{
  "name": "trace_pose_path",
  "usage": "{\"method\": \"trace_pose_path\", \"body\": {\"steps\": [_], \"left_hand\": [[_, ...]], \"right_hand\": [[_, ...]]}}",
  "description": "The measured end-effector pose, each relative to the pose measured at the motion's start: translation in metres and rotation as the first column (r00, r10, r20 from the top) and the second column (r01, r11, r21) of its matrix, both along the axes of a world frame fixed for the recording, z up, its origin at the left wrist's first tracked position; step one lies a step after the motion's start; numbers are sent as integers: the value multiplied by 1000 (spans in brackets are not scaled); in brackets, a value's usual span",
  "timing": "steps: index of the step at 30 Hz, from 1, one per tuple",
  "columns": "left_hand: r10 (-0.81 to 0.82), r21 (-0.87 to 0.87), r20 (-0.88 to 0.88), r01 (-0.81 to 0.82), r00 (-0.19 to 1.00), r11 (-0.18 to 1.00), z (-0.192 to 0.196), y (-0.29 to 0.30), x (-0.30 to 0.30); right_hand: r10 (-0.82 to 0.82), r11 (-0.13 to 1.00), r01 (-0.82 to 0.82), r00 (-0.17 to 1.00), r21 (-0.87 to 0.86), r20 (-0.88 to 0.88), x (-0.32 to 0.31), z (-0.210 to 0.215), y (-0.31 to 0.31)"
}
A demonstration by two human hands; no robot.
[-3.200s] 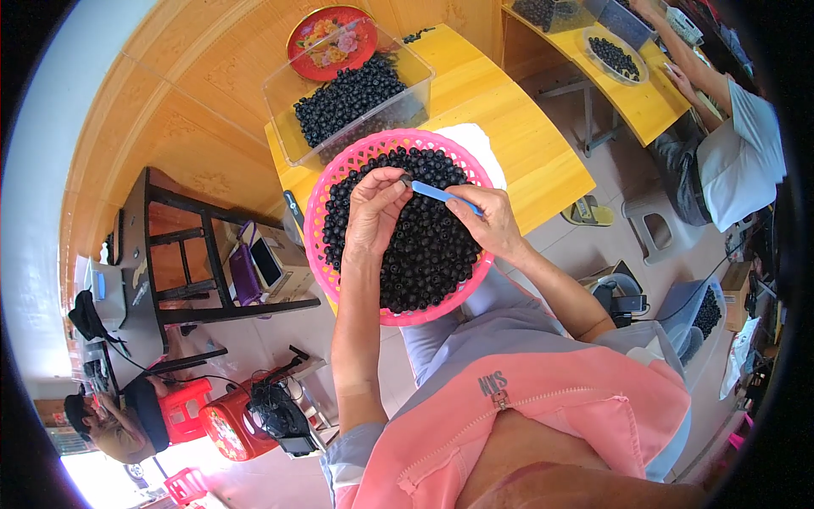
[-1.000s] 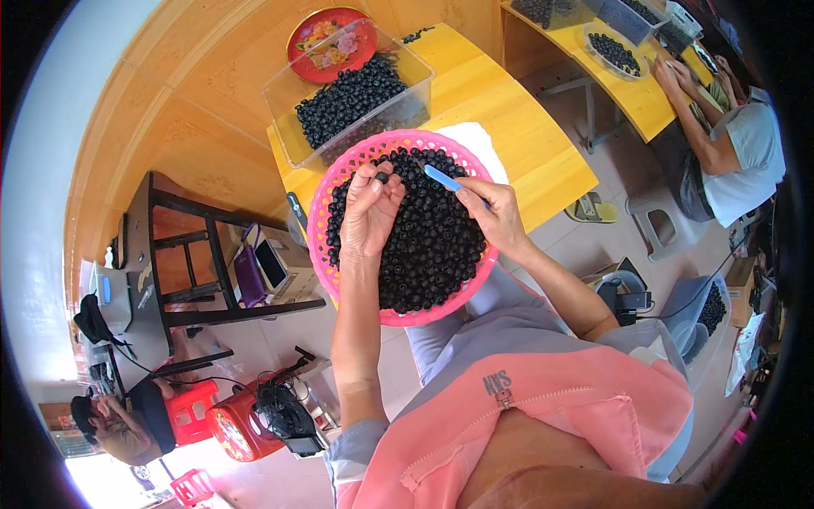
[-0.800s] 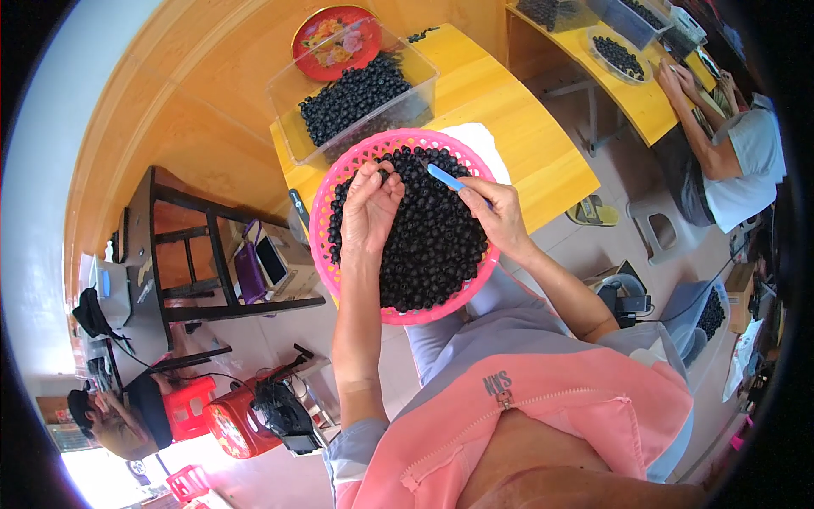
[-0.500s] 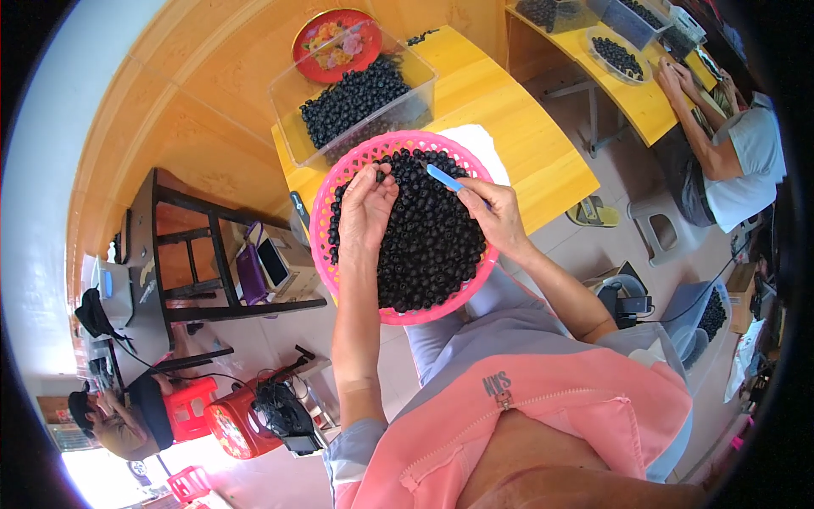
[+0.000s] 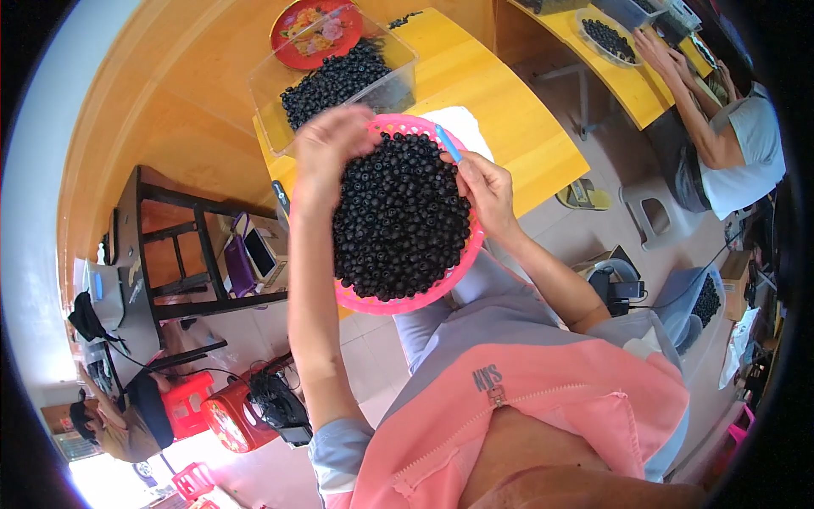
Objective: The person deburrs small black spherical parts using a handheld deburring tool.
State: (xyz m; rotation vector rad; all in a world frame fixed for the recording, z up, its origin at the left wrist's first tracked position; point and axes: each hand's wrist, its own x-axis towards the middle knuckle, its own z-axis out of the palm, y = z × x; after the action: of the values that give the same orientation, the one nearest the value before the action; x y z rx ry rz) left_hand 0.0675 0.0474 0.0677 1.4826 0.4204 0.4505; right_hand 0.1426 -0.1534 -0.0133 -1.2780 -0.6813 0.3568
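Note:
A pink basket (image 5: pixel 412 306) full of small round black balls (image 5: pixel 398 220), bead-like or berry-like, rests at my lap against the table. Over the basket's right side, my right hand (image 5: pixel 487 188) is closed round a slim light-blue tool (image 5: pixel 448 142), which points up and away; its exact kind I cannot make out. My left hand (image 5: pixel 326 148) is smeared by motion above the basket's far left rim, close to a clear plastic bin (image 5: pixel 404 92). Whether its fingers hold anything is not visible. More black balls (image 5: pixel 335 85) are heaped in that bin.
A yellow wooden table (image 5: pixel 500 110) bears the bin, a white cloth (image 5: pixel 462 127) and a red flowered tray (image 5: pixel 315 34). A dark-handled tool (image 5: pixel 281 197) lies at its left edge. At right, another person (image 5: pixel 738 153) works at a second table. A black frame (image 5: pixel 182 254) stands left.
My left hand has moved from over the balls up and left toward the bin. The blue tool now points more upright. The basket sits slightly further left in view.

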Motion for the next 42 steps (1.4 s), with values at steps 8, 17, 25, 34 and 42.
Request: {"method": "trace_pose_path", "body": {"steps": [8,17,25,34,42], "left_hand": [[-76,629,-197,186,977,755,-92,-79,4],[-202,882,-246,306,948,359,-83,-81,4],[-212,935,-188,241,959,260,-90,-73,8],[-128,-111,131,143,983,984,-59,-50,-6],[19,-434,291,114,957,894,-54,-47,-31]], "right_hand": [[30,998,-24,994,53,-108,-1,2,-1],[23,999,-23,1000,42,-4,1,-7,1],[16,999,-15,1000,28,-17,0,-2,1],[6,1000,-6,1000,-12,1,0,-2,1],[12,998,-11,1000,-57,18,-1,0,0]]}}
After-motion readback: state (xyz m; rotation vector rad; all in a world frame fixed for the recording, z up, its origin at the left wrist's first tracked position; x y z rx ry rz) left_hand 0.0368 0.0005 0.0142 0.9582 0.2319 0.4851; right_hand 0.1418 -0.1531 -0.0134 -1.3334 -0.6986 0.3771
